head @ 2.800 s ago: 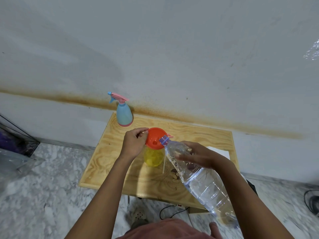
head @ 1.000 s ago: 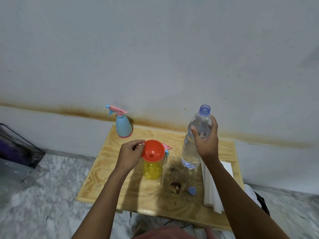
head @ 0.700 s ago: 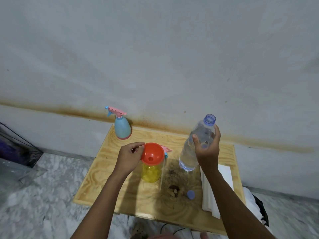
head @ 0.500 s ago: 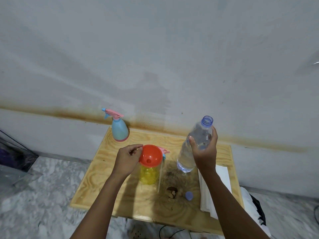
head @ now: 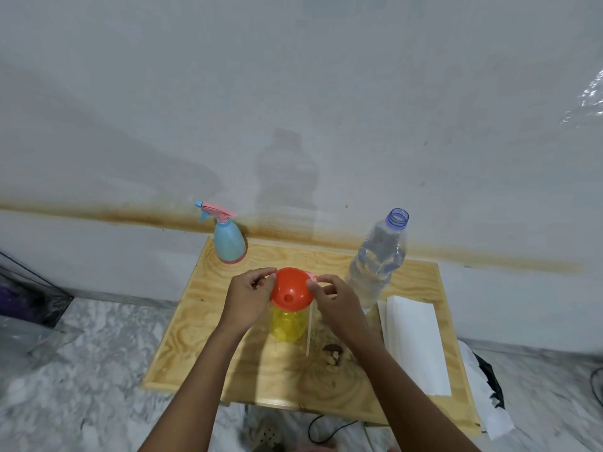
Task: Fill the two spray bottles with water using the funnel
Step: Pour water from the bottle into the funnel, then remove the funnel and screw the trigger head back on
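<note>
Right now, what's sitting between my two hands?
The orange funnel, seated on the yellow spray bottle; left hand and right hand hold its rim, per the head view.

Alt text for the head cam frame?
The left hand and right hand grip the rim of an orange funnel seated in a yellow spray bottle on a wooden table. An uncapped water bottle stands to its right; a blue spray bottle stands by the wall.

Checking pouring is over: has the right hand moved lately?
Yes. The right hand left the water bottle and moved left, away from the white paper, to the funnel.
</note>
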`<state>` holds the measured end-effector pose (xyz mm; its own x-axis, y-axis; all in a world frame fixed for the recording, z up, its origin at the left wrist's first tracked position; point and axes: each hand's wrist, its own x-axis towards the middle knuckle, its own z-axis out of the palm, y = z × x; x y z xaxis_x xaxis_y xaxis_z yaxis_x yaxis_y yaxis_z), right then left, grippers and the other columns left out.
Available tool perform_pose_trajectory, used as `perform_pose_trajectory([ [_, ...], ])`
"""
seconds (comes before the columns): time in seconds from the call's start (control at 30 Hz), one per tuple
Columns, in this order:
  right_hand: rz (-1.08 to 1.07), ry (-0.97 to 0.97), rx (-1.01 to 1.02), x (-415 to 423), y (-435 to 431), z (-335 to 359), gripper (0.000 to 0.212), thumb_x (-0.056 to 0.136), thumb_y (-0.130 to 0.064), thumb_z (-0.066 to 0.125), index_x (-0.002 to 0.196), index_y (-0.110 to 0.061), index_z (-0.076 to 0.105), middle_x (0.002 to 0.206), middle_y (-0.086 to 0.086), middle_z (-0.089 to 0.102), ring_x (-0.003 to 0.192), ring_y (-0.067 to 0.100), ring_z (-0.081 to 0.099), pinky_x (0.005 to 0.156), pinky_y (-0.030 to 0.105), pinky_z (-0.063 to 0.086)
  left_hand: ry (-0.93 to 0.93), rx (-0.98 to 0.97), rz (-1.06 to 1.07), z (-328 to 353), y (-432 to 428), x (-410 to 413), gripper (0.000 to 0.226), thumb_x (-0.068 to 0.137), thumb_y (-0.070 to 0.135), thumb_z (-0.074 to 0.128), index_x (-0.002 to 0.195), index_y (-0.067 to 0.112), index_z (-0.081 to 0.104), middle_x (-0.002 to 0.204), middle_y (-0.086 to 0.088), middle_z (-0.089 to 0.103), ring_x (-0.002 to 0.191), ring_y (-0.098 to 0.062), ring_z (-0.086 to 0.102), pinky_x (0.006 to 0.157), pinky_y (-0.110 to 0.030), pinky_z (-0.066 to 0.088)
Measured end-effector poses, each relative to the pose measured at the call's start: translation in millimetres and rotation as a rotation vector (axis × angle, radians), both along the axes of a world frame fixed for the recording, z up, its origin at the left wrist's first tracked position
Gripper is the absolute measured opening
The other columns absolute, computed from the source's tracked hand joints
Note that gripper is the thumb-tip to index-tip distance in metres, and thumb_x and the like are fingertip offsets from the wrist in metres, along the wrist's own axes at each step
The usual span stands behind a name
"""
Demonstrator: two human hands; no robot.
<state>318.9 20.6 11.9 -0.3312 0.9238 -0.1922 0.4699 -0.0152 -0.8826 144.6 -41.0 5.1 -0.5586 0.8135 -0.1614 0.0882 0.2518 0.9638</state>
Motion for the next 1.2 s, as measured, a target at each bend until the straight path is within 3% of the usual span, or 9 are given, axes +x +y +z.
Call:
perform_pose_trajectory([
  [0.13,-0.003,-0.034,0.024,-9.1,2.7,-0.2,0.002,0.092,-0.029,0.061,0.093,-0.028,0.063,0.083,-0.002,0.070,0.077,0.016,0.069,0.078,0.041,0.059,-0.032,0.022,-0.016,6.0,-2.1,1.1,0.013,0.094,0.022,0.066,0.102,0.022,0.075,0.095,-0.013,0.072,0.083,-0.018,0.066,0.081,-0.042,0.061],
  [0.27,-0.074,-0.033,0.071,-10.0,5.9,4.9,0.011,0.092,-0.025,0.061,0.097,-0.020,0.069,0.080,0.001,0.070,0.076,0.017,0.068,0.074,0.039,0.060,-0.141,0.038,0.008,2.2,-5.2,-3.2,0.021,0.101,0.022,0.052,0.112,0.025,0.070,0.084,0.000,0.067,0.079,-0.015,0.064,0.081,-0.035,0.058],
  [0.4,-0.053,-0.084,0.110,-7.5,4.7,4.3,0.014,0.092,-0.022,0.061,0.101,-0.018,0.071,0.072,-0.005,0.067,0.069,0.011,0.066,0.069,0.034,0.060,0.039,-0.083,-0.193,-24.1,-11.3,-7.4,0.033,0.096,0.010,0.059,0.125,0.028,0.061,0.118,0.002,0.060,0.101,-0.007,0.060,0.078,-0.016,0.051],
  [0.53,-0.066,-0.033,0.090,-5.2,2.3,6.9,0.014,0.094,-0.023,0.061,0.102,-0.018,0.070,0.074,-0.006,0.068,0.069,0.012,0.067,0.066,0.026,0.059,0.170,-0.163,-0.388,-51.0,-11.1,0.1,0.050,0.083,0.023,0.077,0.129,0.028,0.058,0.126,0.005,0.056,0.116,-0.012,0.054,0.099,-0.034,0.048],
  [0.63,-0.044,-0.082,0.129,-3.5,2.9,7.5,0.013,0.095,-0.023,0.060,0.104,-0.018,0.070,0.075,-0.008,0.066,0.069,0.007,0.064,0.060,0.016,0.052,0.228,-0.166,-0.405,-57.3,-7.8,5.3,0.051,0.080,0.036,0.078,0.128,0.026,0.060,0.125,0.007,0.060,0.115,-0.010,0.055,0.092,-0.026,0.044],
  [0.77,-0.037,-0.087,0.110,1.4,3.1,6.4,0.016,0.096,-0.023,0.059,0.107,-0.016,0.069,0.079,-0.007,0.066,0.071,0.005,0.063,0.056,0.009,0.046,0.271,-0.136,-0.359,-63.3,-5.0,7.4,0.053,0.080,0.036,0.078,0.127,0.019,0.059,0.121,0.007,0.061,0.109,-0.010,0.057,0.084,-0.021,0.042],
  [0.87,-0.043,-0.064,0.114,9.0,2.7,9.3,0.013,0.097,-0.022,0.059,0.105,-0.019,0.068,0.082,-0.005,0.067,0.073,0.005,0.064,0.057,0.009,0.047,0.253,-0.140,-0.353,-62.8,-4.7,5.8,0.052,0.080,0.028,0.080,0.126,0.020,0.058,0.116,0.012,0.056,0.108,-0.006,0.053,0.087,-0.023,0.045],
  [1.03,-0.199,0.029,0.074,34.4,-1.7,1.3,0.011,0.096,-0.014,0.058,0.099,-0.021,0.066,0.080,-0.002,0.068,0.063,-0.003,0.062,0.055,0.012,0.048,0.204,-0.144,-0.354,-66.3,-2.1,1.5,0.050,0.078,0.031,0.082,0.123,0.027,0.060,0.117,0.012,0.058,0.109,-0.008,0.055,0.074,-0.010,0.039],
  [1.2,-0.294,-0.072,-0.041,64.2,-8.1,-32.3,0.015,0.097,-0.012,0.054,0.101,-0.022,0.065,0.072,-0.001,0.066,0.067,0.016,0.064,0.063,0.030,0.050,0.202,-0.134,-0.367,-70.2,1.4,-2.6,0.053,0.075,0.034,0.084,0.123,0.030,0.060,0.120,0.009,0.060,0.108,-0.009,0.055,0.073,-0.013,0.041],
])
